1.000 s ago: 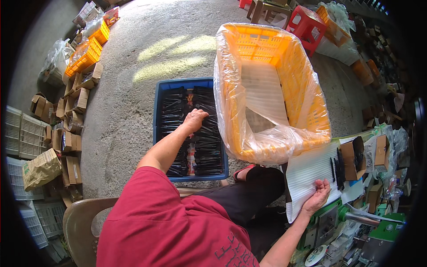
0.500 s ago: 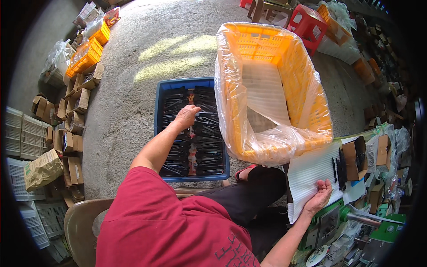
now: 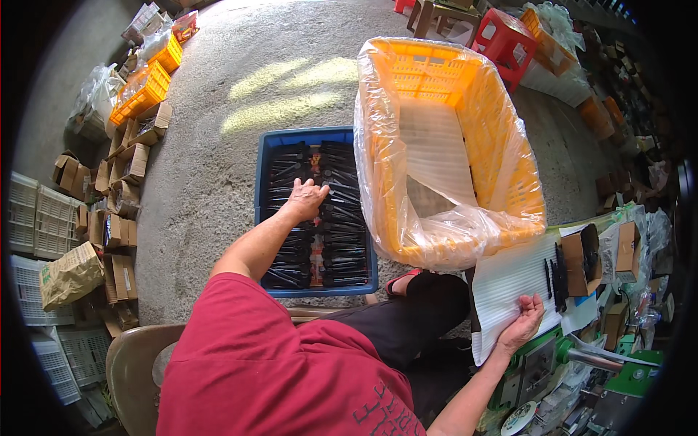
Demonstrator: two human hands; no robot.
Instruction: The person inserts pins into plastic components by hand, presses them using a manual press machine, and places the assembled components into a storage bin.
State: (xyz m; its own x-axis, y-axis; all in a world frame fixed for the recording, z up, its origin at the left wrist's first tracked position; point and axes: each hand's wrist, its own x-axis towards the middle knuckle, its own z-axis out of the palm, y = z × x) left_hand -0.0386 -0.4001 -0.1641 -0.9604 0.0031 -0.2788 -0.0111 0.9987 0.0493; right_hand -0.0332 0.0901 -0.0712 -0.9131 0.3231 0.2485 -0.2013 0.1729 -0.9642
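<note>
Single view: your head camera, looking steeply down from above your shoulders, fisheye-wide, blue tray (image 3: 270,156) and floor (image 3: 218,109) below, edges bending at rim.

One blue crate (image 3: 266,174), one lined orange basket (image 3: 502,152) — two hands (apart)

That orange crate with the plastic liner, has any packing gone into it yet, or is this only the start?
Looks like the start. Done: the orange crate is lined with a clear bag, but only a white sheet shows inside. In hand: the left hand reaches onto the black items in the blue tray; the right hand rests on a white corrugated sheet. Left: the tray looks full.
</note>
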